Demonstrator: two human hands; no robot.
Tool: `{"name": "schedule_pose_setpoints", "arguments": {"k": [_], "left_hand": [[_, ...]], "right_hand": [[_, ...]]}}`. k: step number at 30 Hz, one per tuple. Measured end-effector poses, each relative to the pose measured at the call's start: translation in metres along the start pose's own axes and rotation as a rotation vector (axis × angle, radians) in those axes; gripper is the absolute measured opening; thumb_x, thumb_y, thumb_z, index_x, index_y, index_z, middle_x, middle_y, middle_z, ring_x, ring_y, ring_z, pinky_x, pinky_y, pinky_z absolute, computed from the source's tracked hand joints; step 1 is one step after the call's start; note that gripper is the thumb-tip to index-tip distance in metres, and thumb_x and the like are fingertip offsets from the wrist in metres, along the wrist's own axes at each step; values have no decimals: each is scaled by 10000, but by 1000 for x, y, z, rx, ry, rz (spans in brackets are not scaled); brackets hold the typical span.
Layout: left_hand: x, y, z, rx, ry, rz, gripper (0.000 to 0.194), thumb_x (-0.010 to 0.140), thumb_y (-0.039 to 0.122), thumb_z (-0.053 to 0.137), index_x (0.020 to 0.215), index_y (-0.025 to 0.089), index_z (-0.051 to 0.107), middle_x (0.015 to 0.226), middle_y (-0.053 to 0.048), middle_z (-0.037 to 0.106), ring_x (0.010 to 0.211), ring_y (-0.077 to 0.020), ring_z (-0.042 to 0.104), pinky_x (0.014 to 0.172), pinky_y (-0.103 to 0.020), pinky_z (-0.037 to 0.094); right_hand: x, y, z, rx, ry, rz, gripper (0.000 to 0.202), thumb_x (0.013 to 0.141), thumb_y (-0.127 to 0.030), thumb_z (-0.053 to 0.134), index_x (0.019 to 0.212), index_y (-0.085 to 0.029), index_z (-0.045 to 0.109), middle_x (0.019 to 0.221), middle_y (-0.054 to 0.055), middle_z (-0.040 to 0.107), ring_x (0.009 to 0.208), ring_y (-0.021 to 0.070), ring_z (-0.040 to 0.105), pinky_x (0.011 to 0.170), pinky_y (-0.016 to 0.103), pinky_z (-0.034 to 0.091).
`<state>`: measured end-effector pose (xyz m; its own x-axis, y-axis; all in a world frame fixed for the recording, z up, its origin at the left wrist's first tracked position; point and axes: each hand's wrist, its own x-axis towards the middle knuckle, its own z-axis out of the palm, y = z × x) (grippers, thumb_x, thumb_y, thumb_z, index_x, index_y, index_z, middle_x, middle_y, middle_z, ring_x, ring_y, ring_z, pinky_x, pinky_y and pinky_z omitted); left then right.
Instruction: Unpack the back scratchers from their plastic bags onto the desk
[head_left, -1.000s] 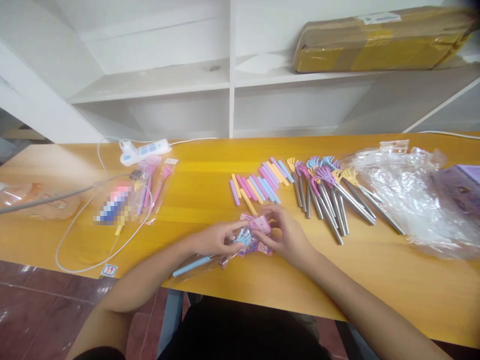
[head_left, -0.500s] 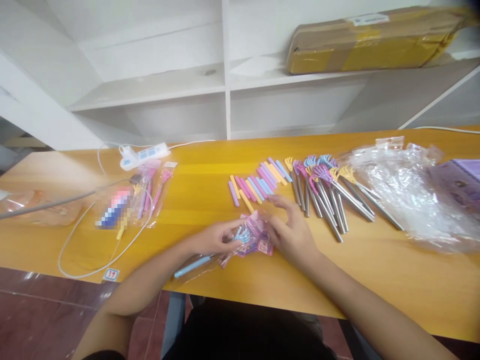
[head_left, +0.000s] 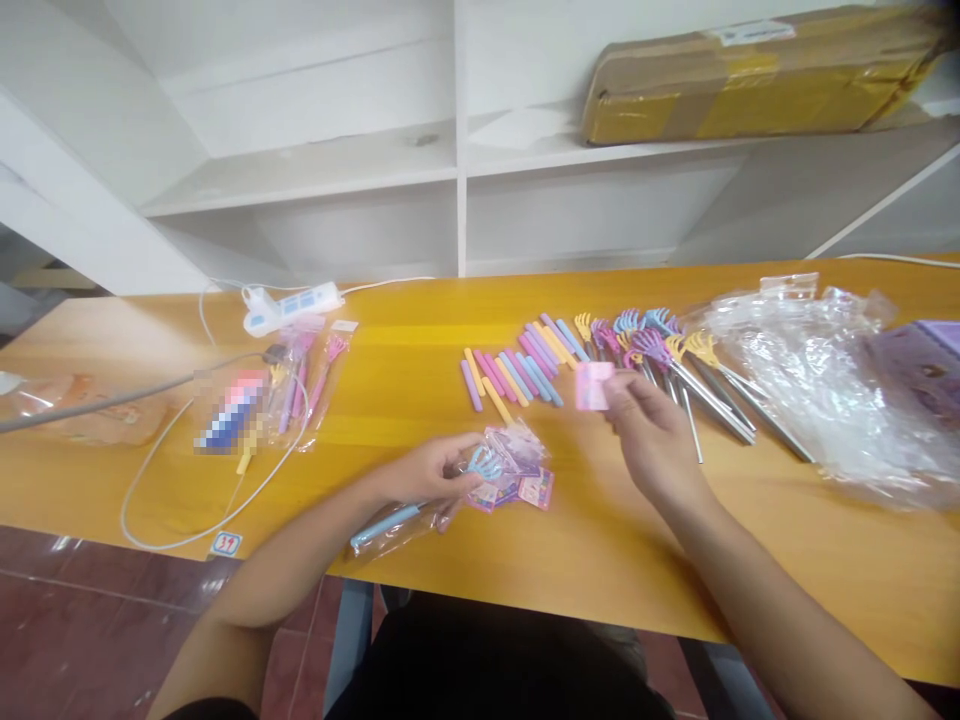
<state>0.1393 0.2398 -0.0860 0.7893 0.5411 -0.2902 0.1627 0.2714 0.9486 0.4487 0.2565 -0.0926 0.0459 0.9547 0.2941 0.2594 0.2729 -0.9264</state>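
Note:
My left hand is closed around a blue back scratcher in a clear plastic bag, its claw head at my fingertips and its handle pointing down-left. Pinched in my right hand is a small pink card, raised over the table. Several printed cards lie in a loose heap beside the bagged claw. Beyond them are rows of pink, yellow, blue and purple tube-shaped handles. Back scratchers with metal rods and coloured claws are piled behind my right hand, which partly hides them.
Clear plastic bags are heaped at the right beside a purple box. Bagged pink and purple scratchers lie at the left, near a power strip and looping cable. A taped carton rests on the white shelf.
My right hand has moved away from the bagged scratcher, up and to the right, and now holds a pink card. My left hand keeps its hold, nearly still.

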Motion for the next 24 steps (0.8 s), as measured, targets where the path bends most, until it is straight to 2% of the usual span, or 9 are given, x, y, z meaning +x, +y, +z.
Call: {"name": "schedule_pose_setpoints", "arguments": {"k": [3, 5, 9, 12, 14, 16, 18, 19, 24], "left_hand": [[0, 2, -2, -107, 67, 53, 692, 984, 531, 691, 1513, 158, 446, 555, 51, 629, 371, -129, 589, 399, -177, 367], [2, 0, -3, -186, 104, 92, 657, 961, 562, 709, 1424, 157, 479, 513, 63, 607, 334, -131, 557, 383, -182, 358], [8, -4, -1, -254, 184, 117, 529, 961, 564, 704, 1264, 187, 487, 442, 104, 534, 313, -145, 538, 377, -177, 334], [11, -5, 5, -231, 173, 61, 492, 946, 578, 721, 1172, 199, 502, 490, 94, 554, 351, -137, 561, 395, -178, 338], [11, -5, 8, -242, 104, 10, 510, 917, 589, 755, 1146, 202, 514, 544, 85, 577, 388, -126, 573, 426, -190, 368], [11, -5, 11, -283, -3, -37, 544, 878, 626, 780, 1102, 196, 531, 601, 68, 598, 420, -114, 572, 452, -209, 396], [11, -4, 11, -312, -88, -64, 575, 846, 675, 784, 1035, 182, 555, 645, 47, 609, 431, -96, 549, 456, -219, 400], [10, -4, 11, -311, -118, -76, 582, 840, 690, 779, 1005, 175, 566, 658, 38, 610, 431, -87, 529, 449, -218, 390], [6, 1, 7, -255, -126, -55, 487, 934, 636, 697, 1004, 162, 608, 631, 57, 526, 402, -42, 317, 394, -197, 229]], "right_hand": [[3, 8, -4, -8, -218, 115, 406, 1036, -590, 561, 860, -225, 586, 652, -6, 541, 571, 153, 523, 548, 269, 446], [0, 13, 2, -168, -381, 75, 438, 1017, -610, 577, 838, -213, 615, 656, 9, 557, 574, 163, 531, 545, 277, 441], [-9, 7, 19, -462, -279, -130, 400, 992, -582, 618, 1071, -202, 716, 947, 98, 658, 831, 242, 646, 741, 355, 538], [-14, -12, 31, -259, -509, -168, 425, 1012, -590, 591, 1204, -230, 709, 969, 75, 680, 866, 234, 659, 771, 349, 559], [-14, -23, 38, -111, -601, -114, 439, 1039, -614, 529, 1022, -225, 730, 824, 37, 662, 732, 197, 629, 677, 312, 539], [-9, -31, 40, -76, -403, -45, 545, 1056, -635, 476, 766, -211, 657, 649, 15, 572, 582, 165, 539, 559, 289, 467], [1, -38, 35, -106, -94, -46, 590, 1060, -638, 465, 663, -215, 575, 590, 15, 520, 543, 159, 495, 527, 295, 422], [6, -42, 31, -132, -25, -72, 582, 1050, -637, 495, 652, -219, 564, 591, 17, 522, 551, 161, 500, 538, 301, 424], [36, -71, 0, -130, 64, -71, 538, 1018, -616, 596, 673, -203, 572, 557, -5, 487, 498, 115, 435, 499, 279, 349]]}}
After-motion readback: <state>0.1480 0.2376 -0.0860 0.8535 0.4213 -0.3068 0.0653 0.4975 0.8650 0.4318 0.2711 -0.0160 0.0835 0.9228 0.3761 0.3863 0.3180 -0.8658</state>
